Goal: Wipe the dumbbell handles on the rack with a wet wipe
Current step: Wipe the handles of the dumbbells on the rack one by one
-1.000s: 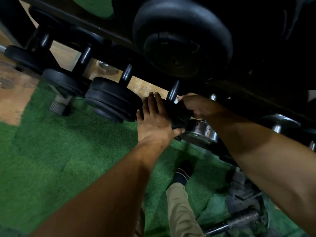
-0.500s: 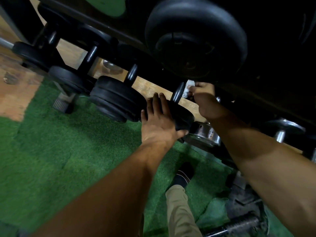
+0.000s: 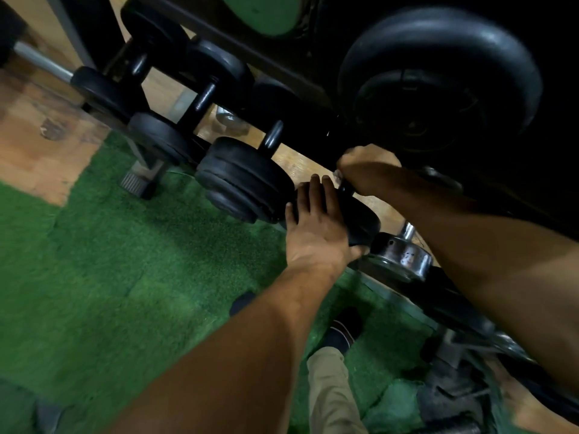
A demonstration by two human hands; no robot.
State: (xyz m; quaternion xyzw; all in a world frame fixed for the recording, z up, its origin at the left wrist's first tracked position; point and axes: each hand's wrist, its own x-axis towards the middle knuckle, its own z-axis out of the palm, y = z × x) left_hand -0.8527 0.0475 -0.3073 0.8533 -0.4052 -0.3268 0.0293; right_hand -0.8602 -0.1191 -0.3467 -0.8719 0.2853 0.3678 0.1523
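Head view, lower rack tier, read near to far.

Nearest: the person's trouser leg (image 3: 332, 393) and dark shoe (image 3: 343, 328) on green turf (image 3: 125, 261).

Left hand (image 3: 316, 227): flat and unclenched, palm pressed on the near black plate (image 3: 360, 219) of one dumbbell, fingers spread over its rim. It steadies the weight and grips nothing.

Right hand (image 3: 365, 172): clenched around that dumbbell's handle (image 3: 344, 187), just behind the plate. A sliver of white, the wet wipe (image 3: 337, 175), shows at the knuckles; most of it is hidden inside the fist.

Change: half a second ago the wipe was pinched in the open beside the handle's far end. The fist has since closed over the bar with the wipe inside, nearer the plate. Judgement: a wiping stroke on this handle is under way, not finished.

Beside it, right: a chrome dumbbell (image 3: 396, 256), handle unattended. Left along the rack: a stacked black dumbbell (image 3: 241, 180) touching the steadied plate, then two smaller ones. I cannot tell which of these are already clean.

Containers: none except the rack (image 3: 200, 142) itself, which holds this row of dumbbells. The upper tier holds a large black dumbbell (image 3: 438, 79), well apart above.
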